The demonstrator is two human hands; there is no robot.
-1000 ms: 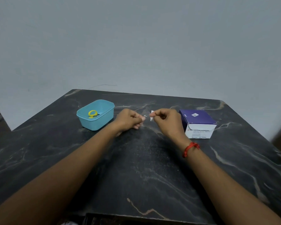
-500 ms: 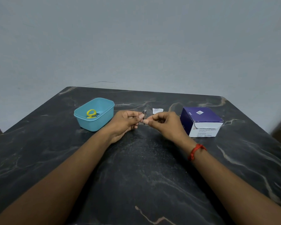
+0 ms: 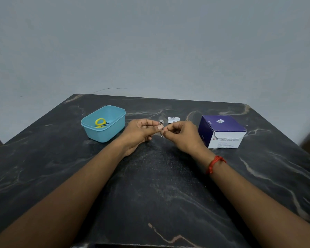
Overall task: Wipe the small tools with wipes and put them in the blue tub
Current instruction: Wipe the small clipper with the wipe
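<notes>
A small silver nail clipper [image 3: 161, 126] stands upright between my two hands, just above the middle of the dark marble table [image 3: 159, 185]. My left hand [image 3: 141, 134] pinches its upper part between thumb and fingers. My right hand [image 3: 182, 136] pinches its lower end from the right. No wipe shows in either hand. The light blue tub [image 3: 107, 133] sits to the left of my left hand, with a yellow-handled small tool [image 3: 100, 122] inside. A small white wipe packet [image 3: 173, 119] lies on the table just behind my hands.
A purple and white box of alcohol wipes [image 3: 222, 131] stands right of my right hand. A grey wall rises behind the table's far edge. A red thread band [image 3: 215, 163] circles my right wrist.
The white packet that my right hand held one second ago now lies on the table behind the hands. Both hands stay together on the clipper, now held upright.
</notes>
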